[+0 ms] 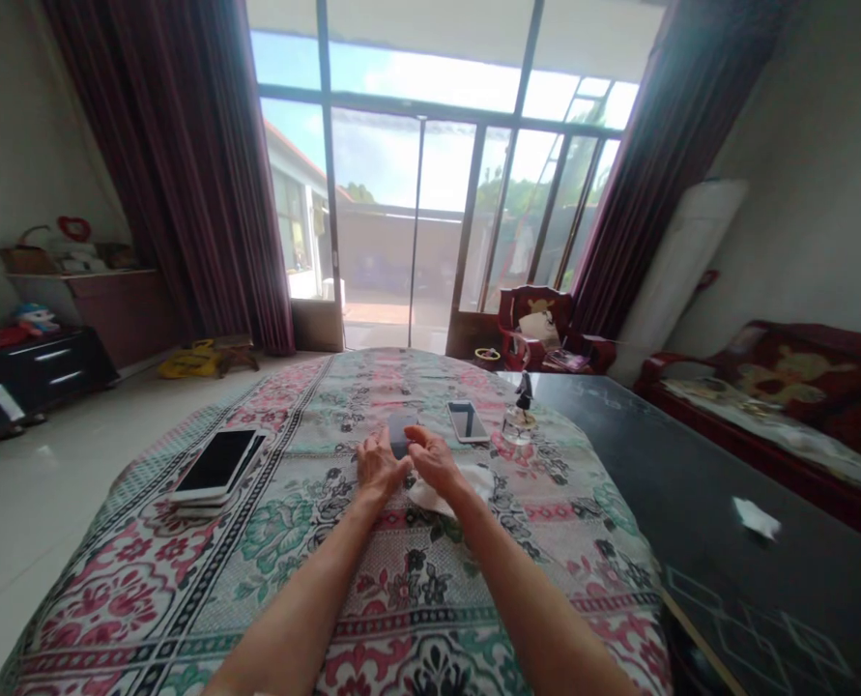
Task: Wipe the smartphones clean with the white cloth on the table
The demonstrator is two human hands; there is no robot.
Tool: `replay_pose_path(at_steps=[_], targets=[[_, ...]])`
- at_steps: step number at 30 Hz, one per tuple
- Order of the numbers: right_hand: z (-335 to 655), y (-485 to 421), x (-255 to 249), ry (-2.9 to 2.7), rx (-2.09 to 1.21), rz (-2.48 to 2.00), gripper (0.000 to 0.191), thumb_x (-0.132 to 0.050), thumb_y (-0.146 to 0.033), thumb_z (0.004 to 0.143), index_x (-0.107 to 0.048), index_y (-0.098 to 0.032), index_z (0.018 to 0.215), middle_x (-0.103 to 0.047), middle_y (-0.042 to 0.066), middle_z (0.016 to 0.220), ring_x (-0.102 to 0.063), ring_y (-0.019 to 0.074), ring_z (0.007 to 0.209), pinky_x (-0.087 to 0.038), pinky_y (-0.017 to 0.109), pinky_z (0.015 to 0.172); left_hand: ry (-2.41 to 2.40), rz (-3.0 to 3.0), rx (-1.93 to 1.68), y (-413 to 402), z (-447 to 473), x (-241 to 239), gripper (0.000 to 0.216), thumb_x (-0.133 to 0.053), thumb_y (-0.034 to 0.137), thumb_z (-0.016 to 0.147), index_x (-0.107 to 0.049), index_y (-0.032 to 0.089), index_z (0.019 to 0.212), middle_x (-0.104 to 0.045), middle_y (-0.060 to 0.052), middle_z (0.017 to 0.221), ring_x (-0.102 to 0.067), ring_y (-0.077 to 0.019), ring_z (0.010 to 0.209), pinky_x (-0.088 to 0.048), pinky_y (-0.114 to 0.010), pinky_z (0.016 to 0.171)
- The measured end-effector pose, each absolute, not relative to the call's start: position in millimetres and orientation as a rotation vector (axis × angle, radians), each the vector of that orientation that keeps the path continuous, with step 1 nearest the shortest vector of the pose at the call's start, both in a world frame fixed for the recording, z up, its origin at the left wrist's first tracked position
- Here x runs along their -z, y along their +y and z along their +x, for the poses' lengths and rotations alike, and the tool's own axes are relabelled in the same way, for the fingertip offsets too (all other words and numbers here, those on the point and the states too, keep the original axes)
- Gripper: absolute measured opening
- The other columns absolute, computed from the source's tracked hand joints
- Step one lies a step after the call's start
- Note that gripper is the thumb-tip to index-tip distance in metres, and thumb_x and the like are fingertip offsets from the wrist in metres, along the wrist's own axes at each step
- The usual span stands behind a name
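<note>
A dark, flat phone point(399, 431) is between my two hands, over the middle of the patterned tablecloth. My left hand point(381, 464) grips its left side with bent fingers. On the other side my right hand point(431, 456) is closed, its thumb and index finger at the phone's right edge; the lower part of the phone is hidden by the fingers. Under my right wrist lies a crumpled white tissue or cloth point(479, 480). A white phone point(468, 422) rests screen up just beyond my right hand.
Left on the table is a stack of white tablets point(216, 464), the top one with a black screen. At the back right stands a clear container point(515, 427) with a small dark figurine point(524, 394). A dark table point(698, 474) with a white scrap point(756, 519) adjoins on the right.
</note>
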State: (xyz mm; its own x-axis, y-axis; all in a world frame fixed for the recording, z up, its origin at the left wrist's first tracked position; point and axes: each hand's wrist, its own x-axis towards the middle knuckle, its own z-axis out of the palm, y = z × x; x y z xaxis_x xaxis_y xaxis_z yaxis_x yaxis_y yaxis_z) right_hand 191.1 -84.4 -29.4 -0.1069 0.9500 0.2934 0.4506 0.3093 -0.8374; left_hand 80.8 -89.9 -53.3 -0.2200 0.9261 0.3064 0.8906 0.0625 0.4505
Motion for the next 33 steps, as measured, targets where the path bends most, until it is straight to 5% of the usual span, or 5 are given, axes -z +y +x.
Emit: replay_pose_path(at_steps=[6,13,33], targets=[[237.1,-86.1,33.0,-1.702,-0.532,-1.366,0.029,-0.053,-0.015,0.073,-0.071,-0.018,0.096,-0.071,0.009,0.106,-0.062,0.0247,0.108,-0.041,0.041,0.102,2.114,1.967,-1.027,-88.7,71.4,64.3,0.069,-0.067,0.045,0.074,-0.049,0.011,0.131,-0.057,-0.017,0.126,-0.05,-0.0304,0.12,-0.035,-0.037,0.102],[261.9,-87.3,64.4,-1.898,-0.364,-1.326,0.02,-0.056,-0.026,0.078,-0.071,-0.021,0.09,-0.073,0.008,0.098,-0.066,0.0229,0.098,-0.048,0.036,0.093,1.884,1.998,-0.976,-89.6,50.3,59.4,0.084,-0.076,0.036,0.062,-0.044,0.01,0.135,-0.051,-0.018,0.135,-0.046,-0.0325,0.127,-0.035,-0.038,0.106],[259.9,-102.1,56.1,-2.114,-0.354,-0.966,0.029,-0.066,-0.034,0.078,-0.066,-0.021,0.104,-0.066,0.01,0.115,-0.06,0.0245,0.11,-0.046,0.041,0.096,1.546,2.033,-1.05,-91.0,29.4,58.5,0.081,-0.073,0.019,0.06,-0.046,0.011,0.136,-0.053,-0.015,0.136,-0.047,-0.0318,0.128,-0.036,-0.043,0.109]])
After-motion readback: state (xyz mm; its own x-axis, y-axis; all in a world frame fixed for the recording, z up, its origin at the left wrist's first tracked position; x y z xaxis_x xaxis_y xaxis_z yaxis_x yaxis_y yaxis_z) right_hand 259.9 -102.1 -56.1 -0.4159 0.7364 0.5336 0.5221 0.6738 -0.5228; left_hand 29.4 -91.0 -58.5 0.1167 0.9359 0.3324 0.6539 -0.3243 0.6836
